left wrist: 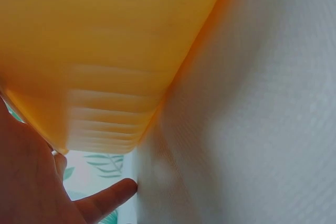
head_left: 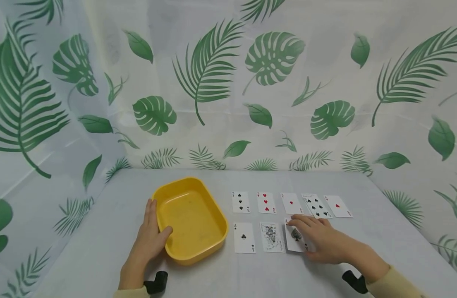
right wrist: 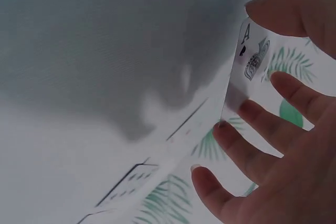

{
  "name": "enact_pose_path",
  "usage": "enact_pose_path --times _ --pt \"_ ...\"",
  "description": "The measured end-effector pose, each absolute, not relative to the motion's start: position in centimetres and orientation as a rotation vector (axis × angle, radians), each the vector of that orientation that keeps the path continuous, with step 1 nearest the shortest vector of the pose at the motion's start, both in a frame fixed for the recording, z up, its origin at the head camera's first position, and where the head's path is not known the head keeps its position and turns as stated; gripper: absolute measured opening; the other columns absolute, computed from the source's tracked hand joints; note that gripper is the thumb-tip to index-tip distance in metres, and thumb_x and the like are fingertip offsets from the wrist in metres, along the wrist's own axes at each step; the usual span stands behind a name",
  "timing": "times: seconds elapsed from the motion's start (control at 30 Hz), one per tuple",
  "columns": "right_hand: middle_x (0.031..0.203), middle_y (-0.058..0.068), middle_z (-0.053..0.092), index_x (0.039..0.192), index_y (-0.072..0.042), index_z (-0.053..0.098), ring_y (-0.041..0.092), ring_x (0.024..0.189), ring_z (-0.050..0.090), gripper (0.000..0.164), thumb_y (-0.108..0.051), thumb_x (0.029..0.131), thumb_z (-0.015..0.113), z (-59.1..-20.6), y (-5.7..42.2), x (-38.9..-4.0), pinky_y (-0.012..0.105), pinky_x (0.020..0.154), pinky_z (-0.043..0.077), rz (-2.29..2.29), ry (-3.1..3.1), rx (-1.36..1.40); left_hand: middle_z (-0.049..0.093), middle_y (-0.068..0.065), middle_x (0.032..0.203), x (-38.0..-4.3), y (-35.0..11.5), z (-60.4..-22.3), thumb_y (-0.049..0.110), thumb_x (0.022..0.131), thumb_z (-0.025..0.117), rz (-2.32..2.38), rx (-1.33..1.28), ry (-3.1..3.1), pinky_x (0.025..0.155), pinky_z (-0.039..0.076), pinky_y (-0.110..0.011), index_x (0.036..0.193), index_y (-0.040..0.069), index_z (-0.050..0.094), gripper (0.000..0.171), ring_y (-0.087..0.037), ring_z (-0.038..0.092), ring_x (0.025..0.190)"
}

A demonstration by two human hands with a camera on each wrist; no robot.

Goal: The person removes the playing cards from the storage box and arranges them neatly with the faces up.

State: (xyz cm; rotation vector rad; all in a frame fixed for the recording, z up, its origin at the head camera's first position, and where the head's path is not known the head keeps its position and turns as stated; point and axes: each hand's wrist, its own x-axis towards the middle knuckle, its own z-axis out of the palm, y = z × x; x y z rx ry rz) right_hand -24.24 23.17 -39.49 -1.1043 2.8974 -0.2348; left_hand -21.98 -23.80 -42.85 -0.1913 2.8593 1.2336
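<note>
My left hand (head_left: pixel 148 238) grips the left rim of a yellow plastic tub (head_left: pixel 191 215), thumb over the rim and fingers along the outer wall. The left wrist view looks along the tub's ribbed underside (left wrist: pixel 105 103). In my right hand (head_left: pixel 325 240) is an ace of spades (head_left: pixel 295 236), pinched by its edges. The right wrist view shows that card tilted above the cloth, thumb at one edge and fingertips at the opposite one. Left of it in the front row lie a joker (head_left: pixel 271 238) and an ace of clubs (head_left: pixel 244 239).
A back row holds a three of spades (head_left: pixel 241 202), a three of hearts (head_left: pixel 266 203), an ace of diamonds (head_left: pixel 291 203), a many-pip spade card (head_left: pixel 317 206) and an ace of hearts (head_left: pixel 338 206). White leaf-print cloth (head_left: pixel 221 136) hangs behind the table.
</note>
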Motion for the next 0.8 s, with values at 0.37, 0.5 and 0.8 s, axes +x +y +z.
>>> enact_pose_path --times 0.37,0.5,0.8 --pt "0.145 0.010 0.050 0.128 -0.019 0.054 0.037 0.134 0.045 0.063 -0.011 0.071 0.080 -40.6 24.6 -25.3 0.068 0.096 0.034 -0.302 2.836 -0.973 -0.018 -0.012 0.167 -21.9 -23.7 -42.8 0.022 0.094 0.055 1.231 -0.199 2.855 0.114 0.017 -0.064 0.161 0.009 -0.013 0.096 -0.050 0.017 0.145" --pt "0.147 0.009 0.048 0.127 -0.021 0.054 0.036 0.136 0.044 0.062 -0.009 0.070 0.078 -41.0 24.6 -25.4 0.069 0.096 0.034 -0.319 2.817 -0.910 -0.018 -0.012 0.167 -21.9 -23.7 -42.8 0.021 0.093 0.055 1.233 -0.196 2.856 0.114 0.017 -0.064 0.160 0.009 -0.013 0.097 -0.050 0.016 0.146" --pt "0.149 0.006 0.045 0.126 -0.024 0.055 0.035 0.138 0.039 0.062 -0.007 0.069 0.074 -41.4 24.2 -25.3 0.072 0.095 0.033 -0.332 2.810 -0.826 -0.018 -0.012 0.167 -21.9 -23.8 -42.9 0.021 0.093 0.055 1.228 -0.197 2.859 0.114 0.017 -0.063 0.160 0.008 -0.013 0.096 -0.050 0.016 0.146"
